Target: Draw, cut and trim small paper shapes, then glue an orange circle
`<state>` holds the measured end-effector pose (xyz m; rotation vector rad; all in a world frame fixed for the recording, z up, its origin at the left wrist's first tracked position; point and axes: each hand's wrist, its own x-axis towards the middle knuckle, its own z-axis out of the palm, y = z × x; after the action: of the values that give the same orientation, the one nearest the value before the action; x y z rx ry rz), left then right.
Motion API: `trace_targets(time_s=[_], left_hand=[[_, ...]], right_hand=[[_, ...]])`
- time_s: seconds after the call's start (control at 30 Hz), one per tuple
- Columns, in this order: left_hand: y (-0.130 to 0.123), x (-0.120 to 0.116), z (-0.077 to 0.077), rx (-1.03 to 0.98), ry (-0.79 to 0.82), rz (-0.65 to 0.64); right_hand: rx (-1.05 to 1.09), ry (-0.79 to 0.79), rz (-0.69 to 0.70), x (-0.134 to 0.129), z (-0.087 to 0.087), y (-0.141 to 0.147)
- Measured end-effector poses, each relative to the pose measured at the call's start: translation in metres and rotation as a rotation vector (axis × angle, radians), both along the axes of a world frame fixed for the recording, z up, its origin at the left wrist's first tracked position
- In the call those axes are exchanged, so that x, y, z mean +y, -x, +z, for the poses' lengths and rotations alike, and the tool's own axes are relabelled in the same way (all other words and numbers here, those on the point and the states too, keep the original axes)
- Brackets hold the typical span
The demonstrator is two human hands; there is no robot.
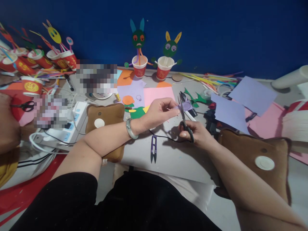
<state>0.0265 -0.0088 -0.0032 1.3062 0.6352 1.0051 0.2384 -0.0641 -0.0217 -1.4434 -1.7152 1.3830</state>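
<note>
My right hand (196, 133) is closed around the handles of a pair of black-handled scissors (183, 112), blades pointing up and away from me. Between the fingertips of my left hand (160, 112) is a small purple paper piece (184, 106), pinched at its left end. The scissor blades cross this paper close to my left fingertips. On the table below lies a pair of dark purple thread snips (154, 149), points toward me. Green paper cut-outs (138, 113) and an orange paper circle (127, 99) lie left of my hands.
Two red paper cups (140, 71) with green puppet heads stand against the blue wall. Purple paper sheets (228, 114) and green scraps (196, 97) lie to the right. Brown cushions (255, 163) flank my arms. A power strip (72, 123) and another person's arm are at left.
</note>
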Motion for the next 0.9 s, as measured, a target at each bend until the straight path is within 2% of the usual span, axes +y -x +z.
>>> trace_targets(time_s=[0.57, 0.9], left_hand=[[-0.0002, -0.0013, 0.0018, -0.009, 0.012, 0.036], [-0.0005, -0.0012, 0.0006, -0.005, -0.014, 0.065]], right_hand=[[0.022, 0.041, 0.017, 0.0009, 0.0073, 0.0033], [0.025, 0.019, 0.016, 0.0010, 0.0027, 0.0007]])
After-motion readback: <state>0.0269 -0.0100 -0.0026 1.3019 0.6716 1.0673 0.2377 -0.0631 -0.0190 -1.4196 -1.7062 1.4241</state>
